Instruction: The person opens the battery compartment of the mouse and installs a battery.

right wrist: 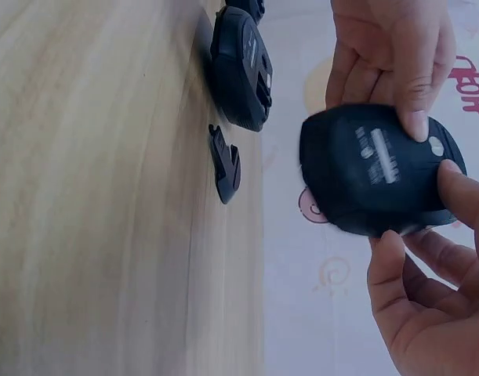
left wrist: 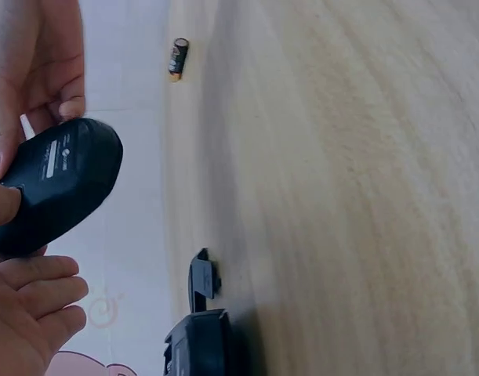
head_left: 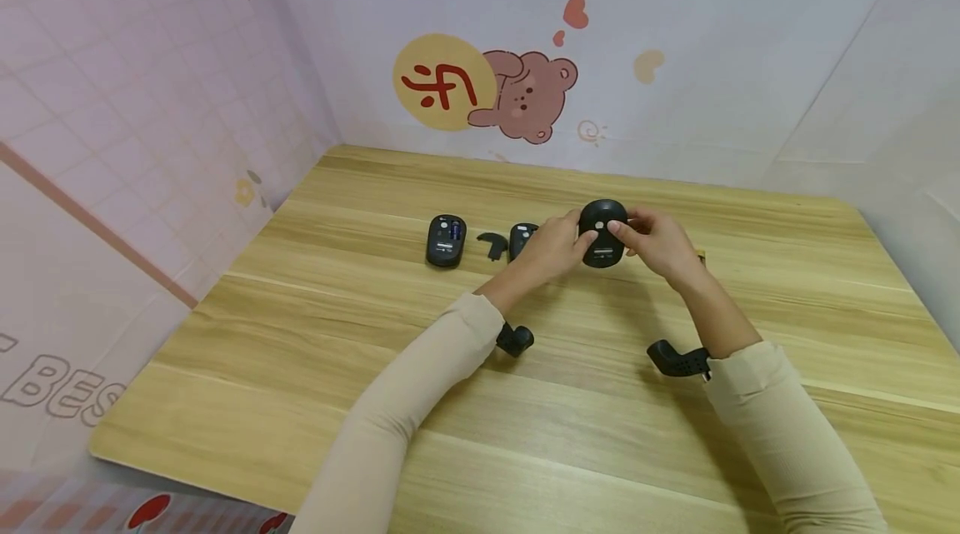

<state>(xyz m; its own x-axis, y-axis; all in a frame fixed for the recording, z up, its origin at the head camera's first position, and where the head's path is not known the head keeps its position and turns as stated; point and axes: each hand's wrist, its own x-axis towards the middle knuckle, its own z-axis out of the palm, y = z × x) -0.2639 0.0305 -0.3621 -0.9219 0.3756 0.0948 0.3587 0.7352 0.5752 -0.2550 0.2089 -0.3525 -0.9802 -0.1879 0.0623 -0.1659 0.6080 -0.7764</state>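
Observation:
Both hands hold a black computer mouse [head_left: 602, 249] above the table, its underside with a white label toward me. My left hand [head_left: 553, 247] grips its left side, thumb on the underside and fingers behind. On the other side my right hand [head_left: 663, 244] pinches it, the thumb lying near the pale round spot. Left of the hands, a second mouse [head_left: 522, 234] lies underside up, partly hidden by the left hand. Beside it is a loose black curved cover [head_left: 493, 244]. Farther left, another upturned mouse [head_left: 446, 251] shows a blue battery [head_left: 455, 230] in its open compartment.
A loose battery [left wrist: 178, 61] lies on the table, mostly hidden behind the right wrist in the head view. Another dark cover piece [right wrist: 225, 166] lies near the second mouse. Black wrist camera mounts [head_left: 678, 360] jut from both forearms. A printed wall sheet [head_left: 712, 101] borders the wooden table [head_left: 315, 334].

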